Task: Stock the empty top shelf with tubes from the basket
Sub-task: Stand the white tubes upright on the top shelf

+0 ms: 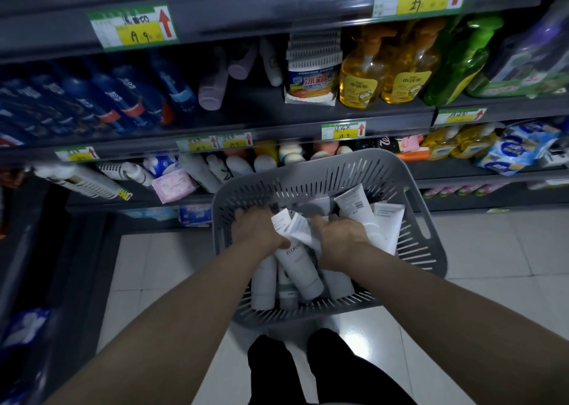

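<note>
A grey slotted basket (428, 256) sits on the floor in front of the shelves, holding several white tubes (300, 269). Both my hands are down inside it. My left hand (257, 230) closes around the crimped ends of white tubes in the middle of the pile. My right hand (340, 236) lies on the same bunch from the right, fingers curled over it. More white tubes (385, 223) lean against the basket's right wall. The front edge of the top shelf (246, 16) runs across the upper part of the view; its surface is hidden.
Below the top shelf, blue bottles (101, 99), lilac bottles (212, 87), yellow pump bottles (363, 75) and green bottles (462, 62) fill a shelf. Lower shelves hold white bottles and packets. My dark trouser legs (308, 370) stand on the pale tiled floor (492, 297).
</note>
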A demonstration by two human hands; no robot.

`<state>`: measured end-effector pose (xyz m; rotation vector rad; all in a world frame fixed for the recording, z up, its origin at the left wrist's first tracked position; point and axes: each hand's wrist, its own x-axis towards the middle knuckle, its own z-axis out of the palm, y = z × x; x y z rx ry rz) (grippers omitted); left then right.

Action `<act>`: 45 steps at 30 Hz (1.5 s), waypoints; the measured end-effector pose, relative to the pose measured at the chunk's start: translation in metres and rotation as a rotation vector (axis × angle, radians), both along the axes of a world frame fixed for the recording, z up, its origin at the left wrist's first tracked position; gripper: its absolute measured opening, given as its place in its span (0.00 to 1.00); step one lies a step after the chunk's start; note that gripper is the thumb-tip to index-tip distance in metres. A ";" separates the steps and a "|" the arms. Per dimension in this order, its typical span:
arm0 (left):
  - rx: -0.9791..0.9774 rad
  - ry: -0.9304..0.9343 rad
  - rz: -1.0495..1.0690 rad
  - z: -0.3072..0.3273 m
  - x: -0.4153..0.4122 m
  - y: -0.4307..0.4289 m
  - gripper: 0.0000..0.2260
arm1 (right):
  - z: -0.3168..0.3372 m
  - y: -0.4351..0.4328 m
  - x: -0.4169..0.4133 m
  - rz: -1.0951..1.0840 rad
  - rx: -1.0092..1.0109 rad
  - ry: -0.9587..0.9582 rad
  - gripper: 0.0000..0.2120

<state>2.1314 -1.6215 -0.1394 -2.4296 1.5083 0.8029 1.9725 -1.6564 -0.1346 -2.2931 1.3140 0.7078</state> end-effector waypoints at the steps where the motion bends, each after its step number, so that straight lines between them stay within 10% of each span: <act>1: -0.039 0.017 0.030 0.001 0.003 0.003 0.28 | 0.000 0.001 0.004 0.003 0.020 -0.004 0.37; 9: -0.249 0.340 0.186 0.015 0.006 0.013 0.04 | 0.008 0.005 0.011 -0.131 -0.030 -0.324 0.17; 26: -0.603 0.244 0.181 0.125 0.034 0.033 0.10 | 0.093 0.016 -0.011 -0.224 -0.288 -0.649 0.07; 45: -0.935 0.043 0.090 0.262 0.251 0.141 0.11 | 0.217 0.113 0.194 -0.138 -0.759 -0.793 0.12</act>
